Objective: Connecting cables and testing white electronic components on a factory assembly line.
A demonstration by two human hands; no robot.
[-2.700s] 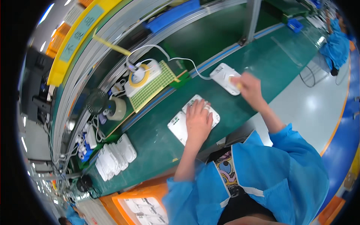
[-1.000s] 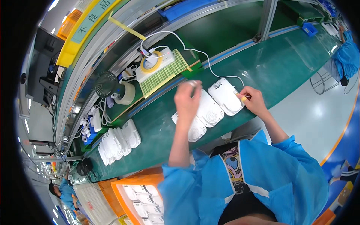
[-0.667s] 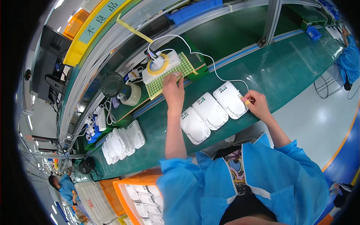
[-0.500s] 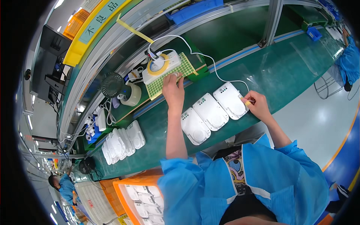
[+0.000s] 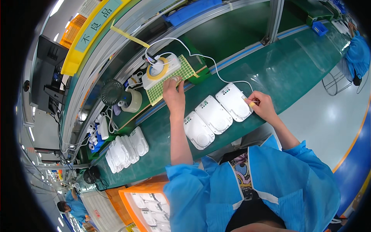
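Three white flat plastic devices lie in a slanted row on the green bench: a left one (image 5: 199, 130), a middle one (image 5: 213, 115) and a right one (image 5: 234, 102). At the right one's side edge, my right hand (image 5: 264, 106) pinches the end of a white cable (image 5: 218, 71); its plug is hidden by my fingers. My left hand (image 5: 174, 96) reaches forward to a yellow-green sheet of round dot stickers (image 5: 156, 95). Its thumb and fingertips are drawn together at the sheet's near edge; anything between them is too small to make out.
Behind the sheet sits a white power strip (image 5: 172, 65) with a charger plugged in. A small fan (image 5: 112, 92) stands to its left. Several more white devices (image 5: 120, 152) lean in a stack at left. An orange crate (image 5: 129, 205) of white parts stands below the bench (image 5: 270, 69).
The view has shifted slightly. My left hand stays at the sticker sheet, its fingertips a little closer together. My right hand stays at the right device's edge with the cable.
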